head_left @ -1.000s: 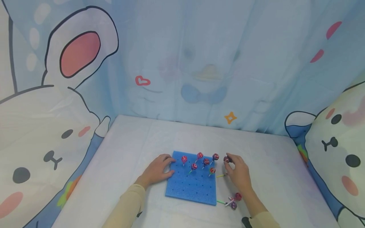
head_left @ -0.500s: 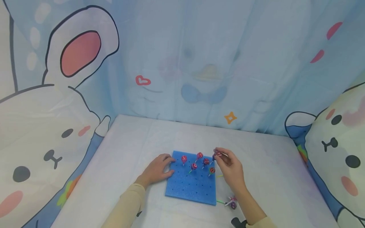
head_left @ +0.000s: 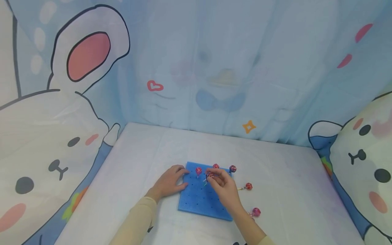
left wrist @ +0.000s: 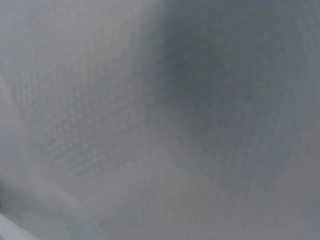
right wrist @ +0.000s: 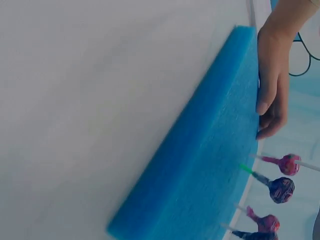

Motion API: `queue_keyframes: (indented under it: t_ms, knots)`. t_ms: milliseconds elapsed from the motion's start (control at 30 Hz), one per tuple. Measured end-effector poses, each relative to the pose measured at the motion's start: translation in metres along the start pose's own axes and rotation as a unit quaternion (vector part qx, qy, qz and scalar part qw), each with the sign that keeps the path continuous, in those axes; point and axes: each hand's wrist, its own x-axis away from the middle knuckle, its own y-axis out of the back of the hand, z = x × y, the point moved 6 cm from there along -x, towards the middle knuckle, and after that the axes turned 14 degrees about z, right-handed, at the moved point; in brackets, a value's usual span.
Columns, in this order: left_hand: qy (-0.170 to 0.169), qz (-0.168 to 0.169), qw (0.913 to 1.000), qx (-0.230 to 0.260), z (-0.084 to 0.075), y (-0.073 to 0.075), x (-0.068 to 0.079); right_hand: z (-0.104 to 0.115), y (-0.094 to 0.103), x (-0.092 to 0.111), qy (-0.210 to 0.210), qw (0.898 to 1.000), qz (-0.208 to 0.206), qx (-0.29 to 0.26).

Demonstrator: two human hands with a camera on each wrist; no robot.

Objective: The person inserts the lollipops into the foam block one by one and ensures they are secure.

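Note:
A blue foam board (head_left: pixel 202 200) with rows of small holes lies on the table. Several wrapped lollipops stand in it by their sticks, among them a pink one (head_left: pixel 198 170) and a dark one (head_left: pixel 232 168) at the far right corner. My right hand (head_left: pixel 226 191) pinches a lollipop (head_left: pixel 210 175) by its wrapped head, above the board's far half, and hides some of the standing ones. My left hand (head_left: pixel 169 181) rests at the board's left edge, thumb and fingers spread and touching it. The left wrist view is a grey blur.
On the table right of the board lie a red lollipop (head_left: pixel 248 186) with a yellow stick and a pink lollipop (head_left: pixel 256 212), others partly hidden by the right forearm. A printed cloth (head_left: pixel 220 68) hangs behind the white table (head_left: pixel 159 149).
My right hand has carried the pinched lollipop leftward, from beside the board's right edge to above its far middle. The left hand has stayed at the left edge.

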Motion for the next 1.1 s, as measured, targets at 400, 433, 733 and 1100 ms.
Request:
queue_keyframes:
  t_ms: [400,433,733,1100]
  knots:
    - [-0.001,0.001,1.0,0.004,-0.003,0.003,0.001,-0.016,-0.03,-0.011,-0.035,0.999,0.016,0.006]
    - [-0.001,0.002,1.0,0.005,-0.003,0.003,0.001,-0.019,-0.032,-0.012,-0.044,0.999,0.012,0.007]
    - [-0.003,0.001,1.0,-0.001,-0.004,0.003,0.0,-0.039,-0.042,-0.016,-0.076,0.997,-0.018,-0.002]
    - [-0.001,-0.002,1.0,0.001,-0.003,0.004,0.001,-0.048,-0.048,-0.019,-0.082,0.996,-0.011,0.012]
